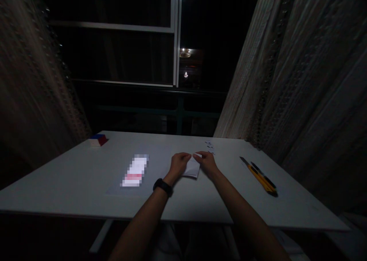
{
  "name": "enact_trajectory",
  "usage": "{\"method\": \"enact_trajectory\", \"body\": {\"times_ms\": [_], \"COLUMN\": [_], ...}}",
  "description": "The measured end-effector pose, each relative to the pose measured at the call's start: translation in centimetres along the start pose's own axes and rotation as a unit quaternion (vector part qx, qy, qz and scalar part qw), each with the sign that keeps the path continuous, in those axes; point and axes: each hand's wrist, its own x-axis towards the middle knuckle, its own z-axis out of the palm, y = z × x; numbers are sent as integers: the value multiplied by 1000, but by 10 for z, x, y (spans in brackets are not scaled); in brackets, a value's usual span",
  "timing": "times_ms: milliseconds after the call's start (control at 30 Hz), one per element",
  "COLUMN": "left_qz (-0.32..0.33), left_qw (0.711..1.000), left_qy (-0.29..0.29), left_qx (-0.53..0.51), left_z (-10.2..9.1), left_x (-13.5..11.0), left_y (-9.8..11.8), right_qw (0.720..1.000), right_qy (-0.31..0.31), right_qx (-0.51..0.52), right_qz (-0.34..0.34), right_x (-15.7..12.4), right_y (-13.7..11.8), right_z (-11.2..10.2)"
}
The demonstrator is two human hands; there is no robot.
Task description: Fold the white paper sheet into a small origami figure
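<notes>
A small piece of white folded paper [191, 169] is between my two hands, just above or on the white table. My left hand [179, 163], with a dark watch on its wrist, pinches the paper's upper left edge. On the upper right edge, the fingers of my right hand [207, 161] are closed in a pinch too. Both thumbs and forefingers nearly meet at the top of the paper. Its lower edge shows more than one layer. The dim light hides finer folds.
A blurred-out bright rectangle [135, 171] lies on a pale sheet at left. Several small printed pieces [210, 147] lie beyond my right hand. A yellow utility knife [260, 179] and a black pen [263, 174] rest at right. A colored cube [98, 140] sits far left on the table [71, 184].
</notes>
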Motion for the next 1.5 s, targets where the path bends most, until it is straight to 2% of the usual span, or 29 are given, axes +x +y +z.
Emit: {"method": "enact_trajectory", "body": {"times_ms": [200, 500, 700, 967, 1100, 1233, 1367, 1500], "left_qz": [24, -8, -2, -6, -29, -64, -113, -158], "left_qw": [1000, 999, 999, 998, 998, 993, 986, 977], "left_qy": [-6, -36, -51, -58, -53, -91, -112, -114], "left_qx": [17, 4, -10, 13, 2, -29, -46, -82], "left_z": [2, 1, 4, 4, 7, 8, 6, 4], "left_x": [-1, -2, 1, 3, 3, 2, -1, -3], "left_y": [2, 2, -4, -3, -8, -12, -6, 3], "right_qw": [999, 998, 993, 999, 991, 983, 987, 994], "right_qy": [23, 30, 36, -17, -9, -10, -40, -77], "right_qx": [18, 33, 64, -42, -125, -178, -147, -80], "right_qz": [25, 40, 91, 5, -40, -45, -45, -15], "right_x": [0, 1, 4, 7, 6, 5, 5, 4], "right_y": [-1, -6, -4, 9, 13, 12, 13, 11], "right_z": [-2, -3, -4, -5, -5, -4, -5, -6]}}
